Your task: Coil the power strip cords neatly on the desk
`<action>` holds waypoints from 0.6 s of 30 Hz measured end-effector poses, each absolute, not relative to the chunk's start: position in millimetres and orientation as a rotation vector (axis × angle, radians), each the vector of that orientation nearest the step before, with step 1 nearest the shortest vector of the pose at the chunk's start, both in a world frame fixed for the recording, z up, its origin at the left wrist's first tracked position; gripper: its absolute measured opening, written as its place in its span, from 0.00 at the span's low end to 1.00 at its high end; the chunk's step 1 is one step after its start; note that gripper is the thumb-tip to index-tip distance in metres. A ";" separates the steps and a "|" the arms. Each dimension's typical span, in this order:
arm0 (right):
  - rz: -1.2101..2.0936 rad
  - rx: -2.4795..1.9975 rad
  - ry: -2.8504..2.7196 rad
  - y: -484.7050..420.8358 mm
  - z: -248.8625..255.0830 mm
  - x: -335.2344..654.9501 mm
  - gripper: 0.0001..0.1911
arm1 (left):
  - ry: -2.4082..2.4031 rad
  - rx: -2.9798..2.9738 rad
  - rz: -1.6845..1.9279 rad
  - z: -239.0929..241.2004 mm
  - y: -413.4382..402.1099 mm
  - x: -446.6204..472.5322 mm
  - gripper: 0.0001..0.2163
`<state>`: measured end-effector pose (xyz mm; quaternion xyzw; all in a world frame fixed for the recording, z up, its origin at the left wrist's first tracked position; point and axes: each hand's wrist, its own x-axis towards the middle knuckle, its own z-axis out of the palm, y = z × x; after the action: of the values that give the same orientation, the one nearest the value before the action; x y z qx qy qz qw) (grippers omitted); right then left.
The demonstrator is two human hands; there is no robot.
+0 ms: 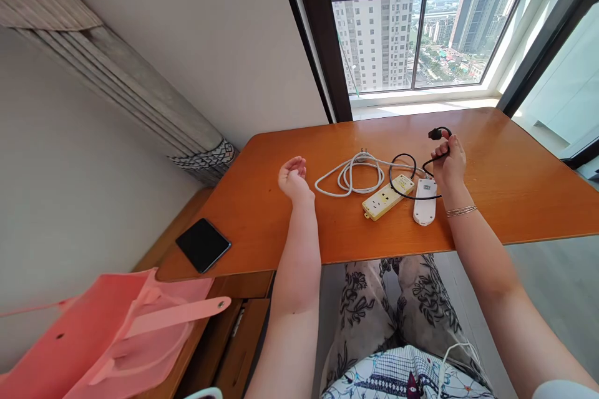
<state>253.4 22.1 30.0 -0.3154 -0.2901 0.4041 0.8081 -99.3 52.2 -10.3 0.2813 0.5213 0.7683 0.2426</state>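
My right hand (449, 161) is closed around a black cable (406, 176), with its black plug (435, 133) sticking up above my fingers. The cable loops down over a cream power strip (388, 197) lying on the orange table (262, 212). A white adapter (425, 201) lies just below my right hand. A coiled white cord (349, 176) runs from the power strip toward the middle of the table. My left hand (292, 176) rests on the table left of the coil, palm up, fingers loosely curled, holding nothing.
A black phone (203, 244) lies on the table's near left corner. A pink bag (112, 330) sits on a lower wooden unit at the bottom left. A rolled mat (140, 93) leans along the wall. A window (421, 19) stands behind the table.
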 end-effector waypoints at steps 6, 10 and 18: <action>0.794 -0.746 -0.720 25.8 24.4 254.5 0.19 | 1.334 1.271 2.416 -2.7 32.5 -71.0 0.07; 0.872 -0.795 -0.797 23.5 23.5 248.0 0.20 | 1.191 1.962 1.929 -5.7 2.6 -29.4 0.07; 0.996 -0.793 -0.795 17.9 25.4 243.3 0.20 | 0.964 2.409 0.583 -3.8 -18.0 6.3 0.45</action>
<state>243.3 17.9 25.4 -0.3604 -0.3614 0.4526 0.7312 6.3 -18.0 -3.8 0.8797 0.3519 0.2129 0.2386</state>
